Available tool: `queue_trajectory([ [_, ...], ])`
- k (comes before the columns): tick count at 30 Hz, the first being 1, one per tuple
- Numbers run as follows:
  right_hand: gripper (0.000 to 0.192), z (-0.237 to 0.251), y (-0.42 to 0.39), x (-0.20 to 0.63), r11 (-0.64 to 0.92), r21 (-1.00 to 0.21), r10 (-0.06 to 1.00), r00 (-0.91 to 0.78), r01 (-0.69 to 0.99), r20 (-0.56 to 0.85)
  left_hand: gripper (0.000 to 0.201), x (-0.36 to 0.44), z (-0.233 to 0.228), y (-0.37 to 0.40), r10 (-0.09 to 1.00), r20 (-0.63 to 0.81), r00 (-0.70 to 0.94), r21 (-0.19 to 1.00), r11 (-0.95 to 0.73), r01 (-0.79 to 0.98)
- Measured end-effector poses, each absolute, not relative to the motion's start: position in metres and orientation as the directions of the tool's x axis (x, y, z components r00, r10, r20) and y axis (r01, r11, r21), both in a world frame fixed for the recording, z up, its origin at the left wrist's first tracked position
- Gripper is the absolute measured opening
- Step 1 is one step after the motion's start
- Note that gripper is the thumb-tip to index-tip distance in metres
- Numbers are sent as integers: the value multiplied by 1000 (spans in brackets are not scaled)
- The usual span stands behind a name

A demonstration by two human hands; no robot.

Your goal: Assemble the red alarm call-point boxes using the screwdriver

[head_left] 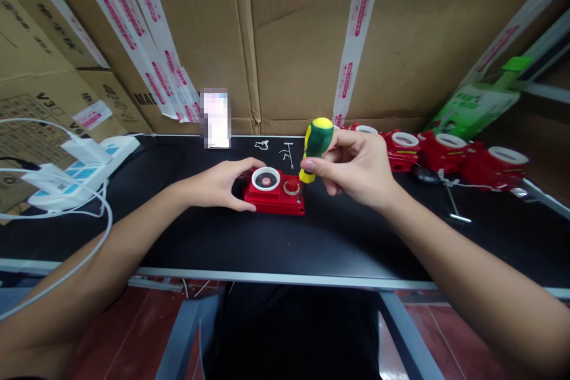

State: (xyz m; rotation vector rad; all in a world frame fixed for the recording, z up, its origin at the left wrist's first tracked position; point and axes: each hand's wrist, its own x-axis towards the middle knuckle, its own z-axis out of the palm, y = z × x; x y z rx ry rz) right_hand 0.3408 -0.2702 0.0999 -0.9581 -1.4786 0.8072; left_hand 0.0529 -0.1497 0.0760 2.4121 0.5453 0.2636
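Note:
On the black table lies a red device with a white ring around a dark round face, and a smaller red knob-like part on its right. My left hand grips the device's left end between thumb and fingers. A green and yellow screwdriver is pinched in my right hand, its handle up and slightly tilted. The screwdriver's thin shaft points down at the device's right end, where its tip meets a corner by the knob. Whether a screw sits under the tip is too small to tell.
Several similar red devices stand at the right back, near a T-handled tool. Small metal parts lie behind the device. A phone leans against the cardboard. A white power strip with cables is at left; a green-white pouch stands right.

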Motion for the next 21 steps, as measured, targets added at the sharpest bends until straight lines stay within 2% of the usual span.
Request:
queue_trajectory([
  [4, 45, 100, -267, 346, 431, -899, 901, -89, 79, 424, 75, 54, 77, -151, 416, 43, 909, 684, -675, 277],
  [8, 48, 102, -260, 347, 423, -901, 903, -130, 100, 409, 75, 57, 77, -153, 428, 73, 901, 637, -715, 288],
  [12, 53, 100, -256, 344, 397, -908, 918, -75, 136, 391, 77, 59, 75, -156, 465, 84, 881, 585, -739, 334],
  [16, 61, 97, -256, 340, 370, -918, 928, -9, 142, 373, 78, 58, 73, -155, 479, 71, 875, 593, -725, 349],
  [21, 62, 100, -260, 339, 375, -916, 924, 25, 145, 382, 77, 56, 75, -155, 471, 53, 880, 610, -713, 345],
])
